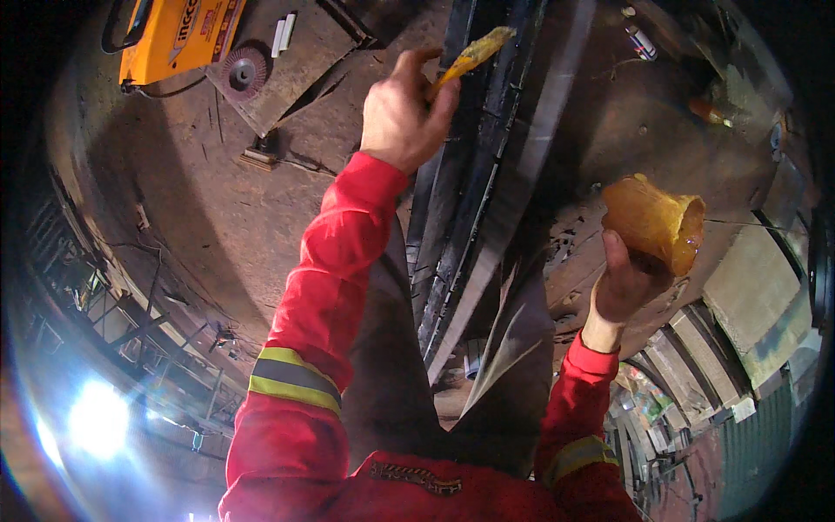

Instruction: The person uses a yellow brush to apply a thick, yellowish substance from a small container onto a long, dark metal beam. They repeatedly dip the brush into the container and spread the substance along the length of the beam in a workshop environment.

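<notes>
My left hand [404, 117] is closed around the handle of a yellow-smeared paintbrush [474, 57]. The brush points up and to the right, its pale tip over long dark metal bars [478, 148]. Out to the right, my right hand [628, 283] grips a translucent amber plastic cup [648, 217] from below. The cup is tilted, its uneven mouth facing right, and yellow-orange stuff coats its inside. The bars run away from me between my legs. Whether the brush tip touches them, I cannot tell.
An orange-yellow machine [178, 39] stands at the far left, near a flap disc [243, 73] on a metal plate [291, 91]. A small white-and-blue container [642, 43] lies at the far right. Boards [696, 361] are stacked at the near right.
</notes>
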A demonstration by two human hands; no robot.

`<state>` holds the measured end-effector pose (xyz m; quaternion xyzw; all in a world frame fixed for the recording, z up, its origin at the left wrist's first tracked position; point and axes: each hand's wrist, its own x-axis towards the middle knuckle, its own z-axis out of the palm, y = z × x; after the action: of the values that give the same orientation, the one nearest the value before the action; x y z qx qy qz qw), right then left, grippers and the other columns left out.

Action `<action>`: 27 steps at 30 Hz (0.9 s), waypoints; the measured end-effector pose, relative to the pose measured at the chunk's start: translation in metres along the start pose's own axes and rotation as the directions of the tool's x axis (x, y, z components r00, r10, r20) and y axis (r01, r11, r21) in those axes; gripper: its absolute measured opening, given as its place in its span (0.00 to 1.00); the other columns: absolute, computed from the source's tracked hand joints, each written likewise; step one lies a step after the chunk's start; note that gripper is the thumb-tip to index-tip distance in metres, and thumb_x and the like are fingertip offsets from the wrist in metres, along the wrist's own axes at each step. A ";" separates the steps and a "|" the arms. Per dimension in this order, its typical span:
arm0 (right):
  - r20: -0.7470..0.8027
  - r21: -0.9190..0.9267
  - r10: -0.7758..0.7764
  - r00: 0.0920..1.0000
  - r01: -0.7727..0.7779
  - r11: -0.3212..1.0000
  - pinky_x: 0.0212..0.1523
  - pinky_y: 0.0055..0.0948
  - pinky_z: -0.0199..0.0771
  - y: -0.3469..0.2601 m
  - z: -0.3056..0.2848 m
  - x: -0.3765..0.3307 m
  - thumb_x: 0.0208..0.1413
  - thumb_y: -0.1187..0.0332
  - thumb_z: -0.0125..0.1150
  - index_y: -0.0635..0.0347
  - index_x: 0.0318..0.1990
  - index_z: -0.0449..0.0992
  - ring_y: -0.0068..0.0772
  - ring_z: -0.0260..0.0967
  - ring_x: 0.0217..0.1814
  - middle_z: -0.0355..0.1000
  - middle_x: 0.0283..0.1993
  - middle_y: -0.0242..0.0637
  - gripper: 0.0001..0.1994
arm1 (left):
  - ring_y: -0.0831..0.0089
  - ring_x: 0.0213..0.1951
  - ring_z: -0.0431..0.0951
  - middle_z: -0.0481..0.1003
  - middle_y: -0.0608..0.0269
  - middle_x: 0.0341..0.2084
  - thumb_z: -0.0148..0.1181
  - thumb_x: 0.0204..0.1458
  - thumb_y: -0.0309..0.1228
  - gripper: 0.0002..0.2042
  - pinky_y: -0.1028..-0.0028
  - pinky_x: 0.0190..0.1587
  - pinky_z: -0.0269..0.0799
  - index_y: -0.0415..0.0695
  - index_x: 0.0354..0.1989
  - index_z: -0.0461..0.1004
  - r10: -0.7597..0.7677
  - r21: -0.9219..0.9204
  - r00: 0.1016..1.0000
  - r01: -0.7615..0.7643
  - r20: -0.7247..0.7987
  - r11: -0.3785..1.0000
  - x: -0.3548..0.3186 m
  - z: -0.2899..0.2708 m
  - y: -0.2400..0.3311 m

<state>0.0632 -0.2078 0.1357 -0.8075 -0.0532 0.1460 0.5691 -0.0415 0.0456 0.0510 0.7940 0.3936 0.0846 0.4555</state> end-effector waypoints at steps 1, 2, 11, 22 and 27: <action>0.000 -0.002 0.012 1.000 -0.012 1.000 0.55 0.36 0.73 -0.001 -0.001 0.000 0.34 0.81 0.75 0.68 0.57 0.65 0.36 0.72 0.53 0.70 0.53 0.42 0.37 | 0.59 0.27 0.79 0.78 0.53 0.23 0.63 0.50 0.35 0.16 0.64 0.33 0.74 0.39 0.44 0.74 -0.089 -0.162 0.996 0.086 -0.010 0.983 0.000 0.002 -0.001; -0.018 -0.009 0.001 1.000 -0.001 1.000 0.54 0.35 0.72 -0.002 0.001 0.000 0.36 0.80 0.73 0.68 0.56 0.65 0.36 0.72 0.52 0.71 0.52 0.42 0.35 | 0.63 0.28 0.79 0.78 0.55 0.24 0.64 0.50 0.36 0.17 0.66 0.34 0.73 0.37 0.44 0.75 -0.178 -0.321 0.984 0.167 -0.004 0.932 -0.001 0.007 -0.004; -0.059 -0.030 -0.127 0.990 0.126 0.992 0.54 0.35 0.71 0.017 -0.008 0.002 0.38 0.78 0.69 0.69 0.57 0.64 0.36 0.73 0.49 0.72 0.50 0.43 0.33 | 0.72 0.27 0.77 0.79 0.55 0.26 0.67 0.44 0.35 0.17 0.70 0.35 0.74 0.34 0.37 0.79 -0.209 -0.270 0.975 0.221 0.072 0.937 0.015 0.083 -0.035; -0.013 -0.094 -0.041 0.999 0.040 0.995 0.64 0.36 0.64 0.026 -0.032 0.000 0.34 0.74 0.79 0.65 0.66 0.54 0.37 0.63 0.64 0.63 0.63 0.42 0.49 | 0.70 0.29 0.79 0.80 0.54 0.26 0.68 0.42 0.35 0.17 0.71 0.37 0.75 0.35 0.37 0.79 -0.270 -0.260 0.953 0.297 0.135 0.919 0.020 0.112 -0.043; 0.000 0.030 -0.043 0.999 0.043 0.999 0.63 0.36 0.64 0.031 -0.037 0.001 0.35 0.75 0.77 0.66 0.66 0.54 0.37 0.64 0.63 0.63 0.62 0.41 0.48 | 0.71 0.29 0.79 0.79 0.54 0.26 0.66 0.43 0.34 0.18 0.71 0.36 0.75 0.32 0.39 0.78 -0.316 -0.306 0.944 0.328 0.091 0.893 0.014 0.122 -0.036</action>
<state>0.0723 -0.2517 0.1182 -0.7974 -0.0685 0.1348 0.5842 0.0085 -0.0150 -0.0502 0.6356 0.4919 0.0548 0.5924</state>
